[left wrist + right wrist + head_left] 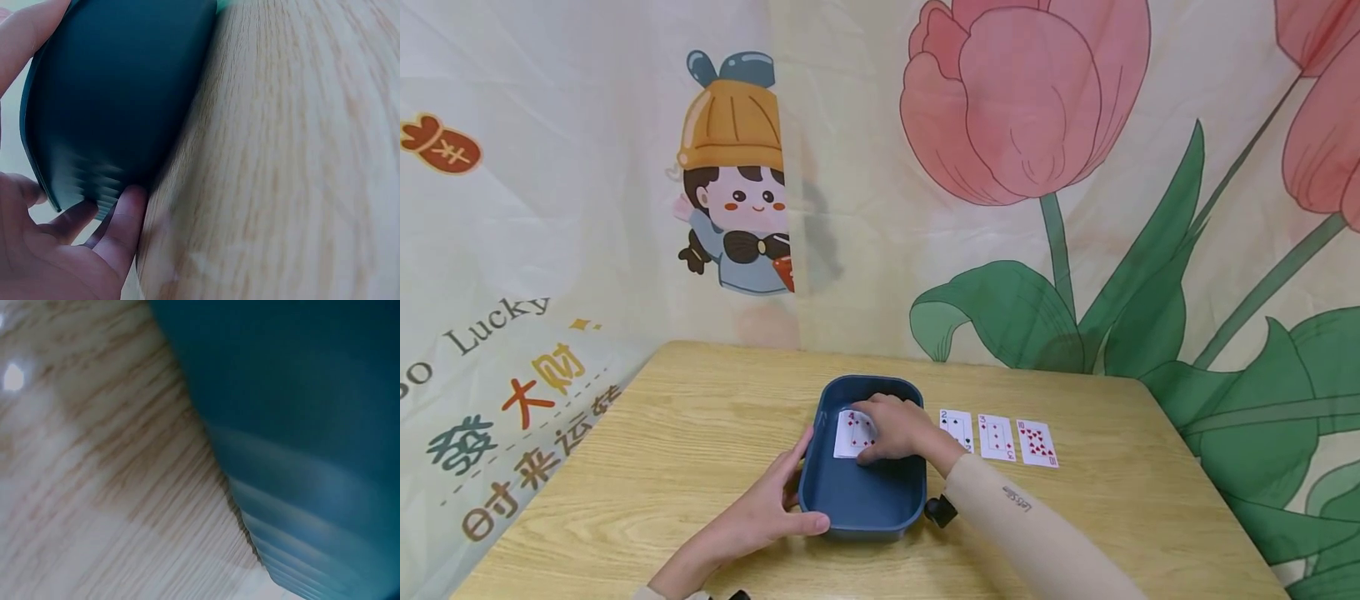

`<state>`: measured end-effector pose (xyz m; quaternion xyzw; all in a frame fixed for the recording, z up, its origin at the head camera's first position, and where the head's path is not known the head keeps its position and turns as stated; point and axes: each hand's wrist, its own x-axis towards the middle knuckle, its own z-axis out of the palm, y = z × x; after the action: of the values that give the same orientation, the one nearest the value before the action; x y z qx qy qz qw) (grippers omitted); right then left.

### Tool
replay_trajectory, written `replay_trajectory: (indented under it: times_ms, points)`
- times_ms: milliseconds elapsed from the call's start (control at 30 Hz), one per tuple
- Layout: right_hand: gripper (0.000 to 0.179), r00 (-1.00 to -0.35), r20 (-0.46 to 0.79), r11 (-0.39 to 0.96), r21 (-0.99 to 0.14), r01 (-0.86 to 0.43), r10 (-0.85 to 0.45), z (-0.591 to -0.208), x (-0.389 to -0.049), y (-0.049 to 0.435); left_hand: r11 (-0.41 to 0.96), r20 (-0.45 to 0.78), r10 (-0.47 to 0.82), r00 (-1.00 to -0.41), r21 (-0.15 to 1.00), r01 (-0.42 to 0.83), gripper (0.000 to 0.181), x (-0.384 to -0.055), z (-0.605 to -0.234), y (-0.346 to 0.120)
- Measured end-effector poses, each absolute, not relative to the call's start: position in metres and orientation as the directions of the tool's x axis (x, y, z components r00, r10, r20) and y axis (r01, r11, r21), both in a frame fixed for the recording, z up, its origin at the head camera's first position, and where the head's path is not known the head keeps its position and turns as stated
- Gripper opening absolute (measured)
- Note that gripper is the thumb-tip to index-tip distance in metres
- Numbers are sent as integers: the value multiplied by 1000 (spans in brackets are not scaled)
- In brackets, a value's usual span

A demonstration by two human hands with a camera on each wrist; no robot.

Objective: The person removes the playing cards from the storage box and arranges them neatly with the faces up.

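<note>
A dark blue rectangular box [865, 500] rests on the wooden table. My left hand [763, 508] holds its left side, thumb at the near left corner; in the left wrist view, fingertips [131, 203] touch the outer wall. Inside the box my right hand [898, 429] pinches playing cards [848, 437] between thumb and fingers. A four of diamonds faces up on top; how many lie beneath is unclear. The right wrist view shows the box's outer wall [300, 425], with the hand itself hidden.
Right of the box lie a two of spades [953, 423], a three of diamonds [996, 437] and a ten of hearts [1037, 443], face up in a row. The table [722, 408] ends at a printed cloth [850, 208] behind. A black device [940, 511] hangs below my right wrist.
</note>
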<state>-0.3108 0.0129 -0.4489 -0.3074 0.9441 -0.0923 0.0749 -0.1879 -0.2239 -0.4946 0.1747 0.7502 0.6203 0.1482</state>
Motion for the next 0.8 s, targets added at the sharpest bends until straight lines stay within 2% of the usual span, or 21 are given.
replay_trajectory:
  times_ms: [467,800]
  points:
    - [80,-808,-79,804,-194,-562,-584,-449,-309,10,177,-27,435,-900,983,56,116,-188,-495,-226]
    - [77,-809,-53,797,-215,-564,-586,-451,-310,12,189,-19,434,-901,979,70,117,-189,-495,-225]
